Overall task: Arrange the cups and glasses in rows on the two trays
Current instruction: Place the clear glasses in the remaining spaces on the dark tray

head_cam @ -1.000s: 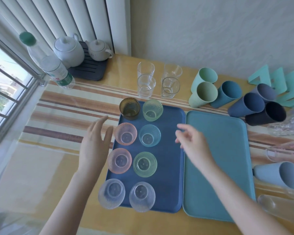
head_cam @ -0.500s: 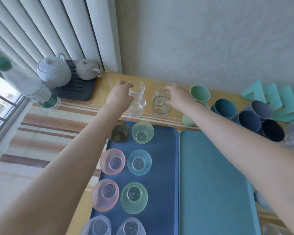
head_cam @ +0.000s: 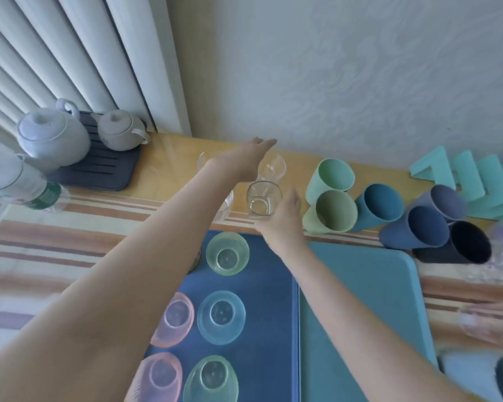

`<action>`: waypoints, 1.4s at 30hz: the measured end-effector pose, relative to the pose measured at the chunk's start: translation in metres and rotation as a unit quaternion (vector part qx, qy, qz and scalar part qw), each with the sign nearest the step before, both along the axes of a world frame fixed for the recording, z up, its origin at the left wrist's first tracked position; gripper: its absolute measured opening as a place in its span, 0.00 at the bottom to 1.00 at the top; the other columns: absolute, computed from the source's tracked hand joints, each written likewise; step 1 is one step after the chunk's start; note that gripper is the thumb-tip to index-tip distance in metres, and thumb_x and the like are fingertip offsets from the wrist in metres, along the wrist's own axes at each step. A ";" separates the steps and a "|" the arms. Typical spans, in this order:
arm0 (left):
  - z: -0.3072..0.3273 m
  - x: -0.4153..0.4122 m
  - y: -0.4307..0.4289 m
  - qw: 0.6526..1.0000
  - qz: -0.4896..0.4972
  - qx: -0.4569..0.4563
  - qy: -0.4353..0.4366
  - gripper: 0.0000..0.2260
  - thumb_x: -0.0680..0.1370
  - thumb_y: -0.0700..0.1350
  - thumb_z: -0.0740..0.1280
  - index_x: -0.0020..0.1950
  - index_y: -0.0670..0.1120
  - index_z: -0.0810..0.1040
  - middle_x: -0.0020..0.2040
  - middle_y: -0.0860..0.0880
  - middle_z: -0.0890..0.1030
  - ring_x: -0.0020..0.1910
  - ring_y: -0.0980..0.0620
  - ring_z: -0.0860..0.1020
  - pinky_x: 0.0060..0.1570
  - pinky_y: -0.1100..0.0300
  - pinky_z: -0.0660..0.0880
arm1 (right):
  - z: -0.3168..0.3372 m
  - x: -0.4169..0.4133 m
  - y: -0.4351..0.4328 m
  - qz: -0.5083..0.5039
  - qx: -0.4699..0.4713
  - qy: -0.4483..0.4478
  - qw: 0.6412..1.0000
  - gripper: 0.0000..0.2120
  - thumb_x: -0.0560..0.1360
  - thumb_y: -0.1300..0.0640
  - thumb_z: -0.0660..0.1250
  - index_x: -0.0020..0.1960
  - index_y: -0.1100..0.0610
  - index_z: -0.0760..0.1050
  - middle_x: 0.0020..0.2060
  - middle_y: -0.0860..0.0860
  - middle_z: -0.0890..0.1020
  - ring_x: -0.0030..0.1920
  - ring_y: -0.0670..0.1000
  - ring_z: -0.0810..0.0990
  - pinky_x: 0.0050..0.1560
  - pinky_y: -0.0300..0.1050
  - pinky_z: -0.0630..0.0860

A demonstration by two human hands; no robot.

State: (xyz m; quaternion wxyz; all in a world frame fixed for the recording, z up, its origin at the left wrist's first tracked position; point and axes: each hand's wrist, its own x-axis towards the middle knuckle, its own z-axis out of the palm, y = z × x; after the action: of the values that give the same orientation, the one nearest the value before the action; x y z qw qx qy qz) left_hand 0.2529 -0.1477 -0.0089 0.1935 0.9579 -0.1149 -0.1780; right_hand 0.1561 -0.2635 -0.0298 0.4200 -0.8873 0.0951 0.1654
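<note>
Home windowsill, teapots point(head_cam: 53, 137), blinds point(head_cam: 70, 53)

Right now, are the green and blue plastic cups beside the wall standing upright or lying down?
Lying down. The green and blue plastic cups rest on their sides, piled together, open mouths facing the camera so their insides show.

Trays side by side near; loose cups and glasses beyond.
Dark blue tray point(head_cam: 267, 329) at left carries upright tinted glasses in two columns: green point(head_cam: 227, 253), blue point(head_cam: 221, 317), pink point(head_cam: 173, 319), pink point(head_cam: 157, 377), green point(head_cam: 211, 378). Teal tray point(head_cam: 369, 309) touches its right edge, bare. Clear glasses point(head_cam: 263, 203) stand upright just beyond the blue tray. Far right, plastic cups lie on their sides, mouths toward the viewer: pale green point(head_cam: 334, 211), mint point(head_cam: 333, 174), teal-blue point(head_cam: 381, 204), navy point(head_cam: 424, 230), black point(head_cam: 468, 245).
</note>
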 end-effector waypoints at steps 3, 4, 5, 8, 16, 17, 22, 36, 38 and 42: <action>-0.014 0.018 -0.005 0.998 -0.048 0.040 0.031 0.39 0.71 0.27 0.62 0.76 0.52 0.52 0.73 0.45 0.61 0.66 0.43 0.67 0.55 0.52 0.71 | -0.031 -0.005 0.011 -0.053 0.052 0.021 0.997 0.49 0.67 0.66 0.72 0.76 0.58 0.41 0.74 0.55 0.52 0.73 0.55 0.60 0.62 0.39 0.65; -0.018 0.021 -0.006 0.996 -0.059 0.045 0.039 0.40 0.70 0.27 0.64 0.75 0.53 0.53 0.72 0.46 0.61 0.66 0.43 0.67 0.55 0.52 0.71 | -0.037 -0.005 0.013 -0.063 0.062 0.014 0.996 0.50 0.66 0.65 0.73 0.76 0.58 0.42 0.74 0.55 0.54 0.72 0.54 0.61 0.63 0.40 0.65; -0.023 0.024 -0.006 0.996 -0.068 0.046 0.045 0.41 0.69 0.28 0.66 0.75 0.53 0.55 0.71 0.46 0.61 0.66 0.43 0.67 0.56 0.52 0.71 | -0.041 -0.004 0.014 -0.073 0.071 0.003 0.995 0.50 0.66 0.63 0.75 0.75 0.57 0.44 0.73 0.54 0.57 0.71 0.54 0.62 0.63 0.41 0.65; -0.031 0.031 -0.004 0.995 -0.081 0.029 0.045 0.42 0.66 0.32 0.73 0.73 0.54 0.58 0.69 0.46 0.62 0.64 0.43 0.68 0.58 0.47 0.71 | -0.047 0.005 0.016 -0.100 0.065 -0.036 0.992 0.44 0.65 0.56 0.76 0.72 0.57 0.53 0.68 0.52 0.65 0.66 0.52 0.68 0.58 0.45 0.70; -0.035 0.031 0.000 0.995 -0.039 -0.082 0.029 0.40 0.63 0.33 0.75 0.69 0.52 0.62 0.60 0.45 0.65 0.56 0.42 0.74 0.53 0.45 0.75 | -0.038 -0.005 0.007 -0.117 0.093 -0.086 0.985 0.31 0.66 0.58 0.73 0.65 0.53 0.62 0.61 0.47 0.73 0.58 0.44 0.72 0.48 0.35 0.68; -0.030 0.029 -0.001 0.995 -0.038 -0.094 0.005 0.39 0.62 0.33 0.74 0.68 0.53 0.62 0.59 0.45 0.65 0.54 0.41 0.75 0.50 0.44 0.76 | -0.031 -0.014 0.002 -0.108 0.100 -0.105 0.984 0.30 0.66 0.58 0.73 0.64 0.52 0.62 0.60 0.45 0.73 0.57 0.42 0.72 0.47 0.31 0.68; 0.023 -0.015 -0.011 0.989 -0.044 -0.095 -0.103 0.37 0.62 0.35 0.73 0.66 0.53 0.62 0.57 0.47 0.65 0.47 0.42 0.77 0.39 0.45 0.78 | -0.001 -0.072 -0.045 -0.078 0.141 -0.110 0.981 0.30 0.66 0.59 0.75 0.60 0.42 0.63 0.54 0.29 0.73 0.57 0.33 0.72 0.53 0.27 0.69; -0.008 -0.258 -0.070 0.997 0.036 -0.022 -0.070 0.42 0.45 0.37 0.74 0.58 0.50 0.70 0.46 0.53 0.77 0.39 0.52 0.78 0.34 0.64 0.75 | -0.016 -0.069 -0.107 0.089 0.118 0.003 0.989 0.37 0.65 0.60 0.77 0.65 0.47 0.60 0.63 0.44 0.72 0.64 0.43 0.71 0.66 0.47 0.69; -0.021 -0.266 -0.080 0.996 0.043 -0.001 -0.074 0.41 0.42 0.36 0.72 0.56 0.48 0.72 0.44 0.52 0.78 0.38 0.51 0.78 0.35 0.64 0.76 | -0.020 -0.064 -0.101 0.116 0.115 0.003 0.987 0.36 0.65 0.61 0.77 0.65 0.47 0.61 0.63 0.44 0.72 0.64 0.43 0.71 0.64 0.42 0.68; -0.035 -0.272 -0.087 0.997 0.042 0.036 -0.059 0.43 0.40 0.36 0.71 0.56 0.45 0.71 0.44 0.49 0.78 0.39 0.50 0.78 0.36 0.63 0.76 | -0.031 -0.057 -0.085 0.172 0.090 -0.002 0.981 0.37 0.64 0.61 0.76 0.67 0.53 0.61 0.62 0.45 0.72 0.63 0.43 0.71 0.62 0.35 0.64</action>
State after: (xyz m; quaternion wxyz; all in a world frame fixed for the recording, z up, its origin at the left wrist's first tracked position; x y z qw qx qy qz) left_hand -0.0193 -0.2343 -0.0434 0.1595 0.9771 -0.0795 -0.1167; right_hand 0.0988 -0.3484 -0.0603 0.4635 -0.8494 -0.0749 0.2410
